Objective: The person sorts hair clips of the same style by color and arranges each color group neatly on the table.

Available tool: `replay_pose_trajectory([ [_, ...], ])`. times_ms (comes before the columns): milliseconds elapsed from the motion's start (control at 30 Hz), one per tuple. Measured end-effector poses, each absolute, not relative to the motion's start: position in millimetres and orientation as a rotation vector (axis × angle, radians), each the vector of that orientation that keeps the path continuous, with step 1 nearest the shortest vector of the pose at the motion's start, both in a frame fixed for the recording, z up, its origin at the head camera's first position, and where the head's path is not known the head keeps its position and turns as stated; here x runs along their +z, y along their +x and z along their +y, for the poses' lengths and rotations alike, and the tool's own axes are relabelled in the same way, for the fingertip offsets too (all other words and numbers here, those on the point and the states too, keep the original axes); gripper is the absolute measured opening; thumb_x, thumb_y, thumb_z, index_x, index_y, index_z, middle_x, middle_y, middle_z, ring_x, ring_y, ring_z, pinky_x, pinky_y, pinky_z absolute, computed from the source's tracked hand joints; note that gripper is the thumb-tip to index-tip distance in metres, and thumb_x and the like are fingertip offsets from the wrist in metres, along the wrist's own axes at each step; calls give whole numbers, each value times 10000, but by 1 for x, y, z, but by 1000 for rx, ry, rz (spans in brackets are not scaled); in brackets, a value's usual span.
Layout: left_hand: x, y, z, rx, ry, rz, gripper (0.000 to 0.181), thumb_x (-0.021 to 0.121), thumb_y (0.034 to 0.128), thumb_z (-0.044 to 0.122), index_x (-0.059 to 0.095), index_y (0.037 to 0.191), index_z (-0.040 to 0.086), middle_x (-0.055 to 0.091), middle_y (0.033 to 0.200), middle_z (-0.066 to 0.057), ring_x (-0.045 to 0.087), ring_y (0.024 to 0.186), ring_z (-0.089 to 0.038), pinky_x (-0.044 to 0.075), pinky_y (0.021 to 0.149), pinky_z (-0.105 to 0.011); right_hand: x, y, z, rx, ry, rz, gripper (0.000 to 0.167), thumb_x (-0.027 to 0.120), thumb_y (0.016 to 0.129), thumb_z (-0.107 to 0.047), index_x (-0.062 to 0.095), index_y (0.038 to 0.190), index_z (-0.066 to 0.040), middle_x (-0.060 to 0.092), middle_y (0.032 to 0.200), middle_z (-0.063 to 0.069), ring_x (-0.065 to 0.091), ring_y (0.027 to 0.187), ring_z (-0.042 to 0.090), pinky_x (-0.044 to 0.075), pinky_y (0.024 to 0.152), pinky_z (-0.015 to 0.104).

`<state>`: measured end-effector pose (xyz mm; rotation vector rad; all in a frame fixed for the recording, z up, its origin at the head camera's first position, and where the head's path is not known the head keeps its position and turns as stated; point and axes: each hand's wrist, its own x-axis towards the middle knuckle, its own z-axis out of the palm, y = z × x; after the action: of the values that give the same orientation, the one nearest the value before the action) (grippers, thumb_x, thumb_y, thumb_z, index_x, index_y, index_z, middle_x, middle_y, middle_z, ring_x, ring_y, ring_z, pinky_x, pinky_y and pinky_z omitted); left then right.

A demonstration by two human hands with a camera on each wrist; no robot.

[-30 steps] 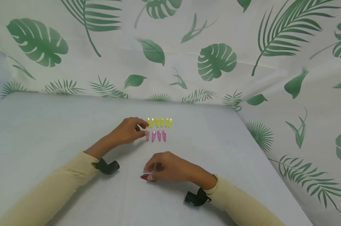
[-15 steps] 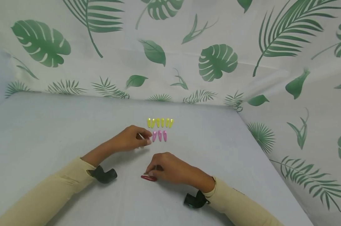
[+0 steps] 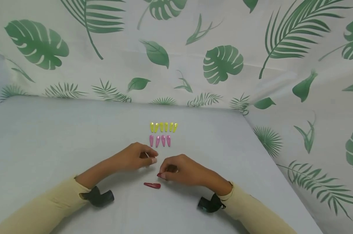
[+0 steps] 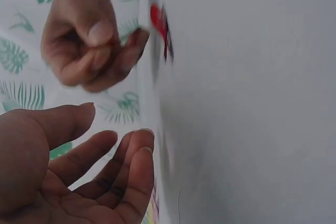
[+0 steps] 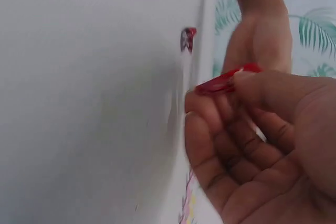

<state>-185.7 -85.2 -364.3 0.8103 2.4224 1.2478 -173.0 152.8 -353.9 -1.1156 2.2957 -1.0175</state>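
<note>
My right hand (image 3: 185, 170) pinches a red snap hair clip (image 5: 220, 83) between thumb and fingertips, just above the table. Another red snap hair clip (image 3: 152, 185) lies on the white cloth, nearer to me than that hand. Facing it from the left, my left hand (image 3: 132, 158) hovers with loosely bent fingers and nothing between them, as the left wrist view also shows. Farther back, a row of pink hair clips (image 3: 163, 140) lies in front of a row of yellow hair clips (image 3: 166, 127).
A white cloth (image 3: 62, 136) covers the table. Behind and to the right rises a white curtain (image 3: 188, 65) printed with green leaves. Each wrist carries a black camera mount (image 3: 98, 196) below the sleeve.
My left hand has come back toward me from the pink row, uncovering its leftmost clip. My right hand has lifted one red hair clip and moved slightly right, leaving another on the cloth.
</note>
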Motion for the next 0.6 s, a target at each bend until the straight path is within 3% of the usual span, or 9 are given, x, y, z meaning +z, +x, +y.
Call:
replay_pose_trajectory([
  [267,-364,-156,-79,1230,959,2307,306,704,857,32,687,1162,16,665,966,33,625,769,-79,515,696,-271,-347,-177,170,-1307,-1006,2244,112,638,915,14,665,1008,-42,680,900,27,659,790,184,548,762,338],
  [400,-362,-148,-74,1204,1006,2299,342,709,829,-20,681,1169,7,653,987,7,602,725,-67,506,692,-265,-345,-180,174,-1383,-937,2249,221,606,907,70,615,1125,36,675,927,81,667,787,211,557,730,342],
  [600,-361,-147,-69,1126,1054,2326,345,739,821,-9,694,1162,15,637,999,17,585,725,-39,499,707,-243,-345,-182,174,-1390,-959,2247,353,578,908,84,568,1259,46,650,954,106,650,750,222,549,674,342],
])
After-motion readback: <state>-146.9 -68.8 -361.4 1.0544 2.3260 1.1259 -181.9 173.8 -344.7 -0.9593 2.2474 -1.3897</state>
